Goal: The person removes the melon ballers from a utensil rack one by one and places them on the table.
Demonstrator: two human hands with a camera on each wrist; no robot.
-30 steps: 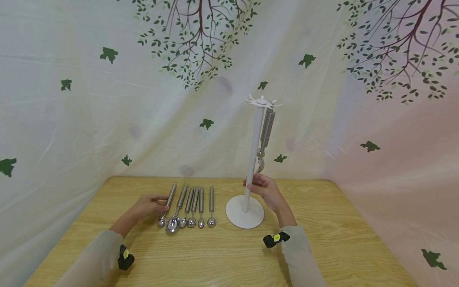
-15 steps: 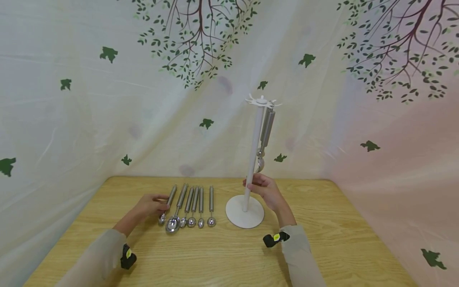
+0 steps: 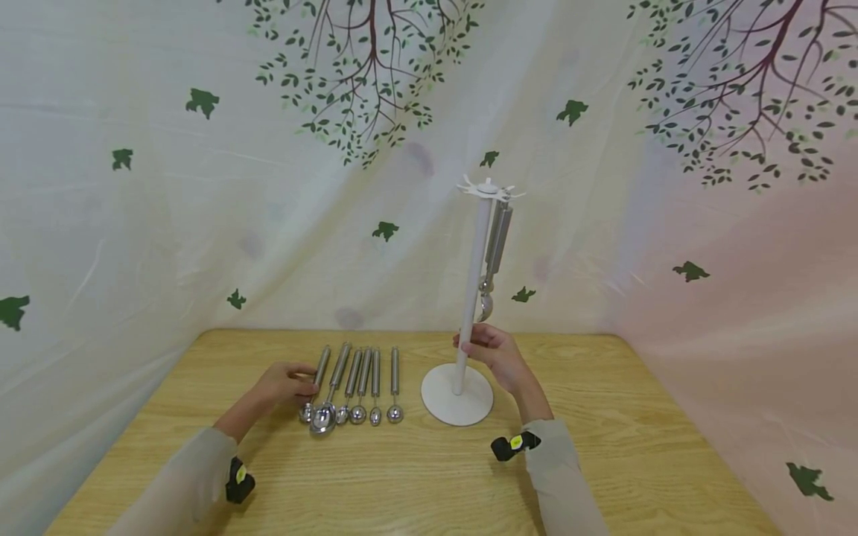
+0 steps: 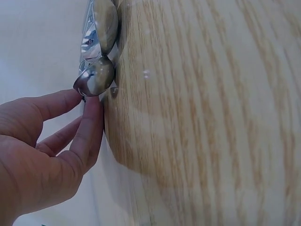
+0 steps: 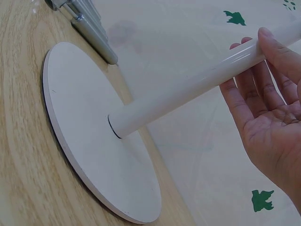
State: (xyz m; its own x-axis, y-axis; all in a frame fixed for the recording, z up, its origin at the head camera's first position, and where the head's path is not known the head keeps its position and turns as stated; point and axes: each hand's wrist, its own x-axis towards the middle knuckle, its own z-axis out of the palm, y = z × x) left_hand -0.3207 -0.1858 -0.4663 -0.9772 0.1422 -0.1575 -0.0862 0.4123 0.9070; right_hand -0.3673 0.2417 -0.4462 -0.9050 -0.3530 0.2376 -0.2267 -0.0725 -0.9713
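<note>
In the head view, my left hand (image 3: pixel 276 385) is at the left end of a row of steel scoops. Its thumb and fingers pinch the leftmost melon baller (image 3: pixel 322 365); in the left wrist view they are just by its round bowl (image 4: pixel 95 79). Right beside it lies a larger scoop (image 3: pixel 323 418) with an oval bowl. My right hand (image 3: pixel 499 359) grips the lower pole of a white stand (image 3: pixel 474 283), thumb on one side and fingers behind. Steel utensils (image 3: pixel 499 238) hang from the right side of the stand's hook ring (image 3: pixel 488 189).
Several smaller ballers, such as the rightmost baller (image 3: pixel 395 380), lie to the right of the large scoop. The stand's round base (image 3: pixel 442 402) rests flat on the wooden table (image 3: pixel 375 484). Behind the table hangs a leaf-printed cloth (image 3: pixel 302 246).
The leftmost melon baller has shifted slightly right, its bowl now close against the large scoop, and my left hand has moved along with it. My right hand keeps its place on the pole.
</note>
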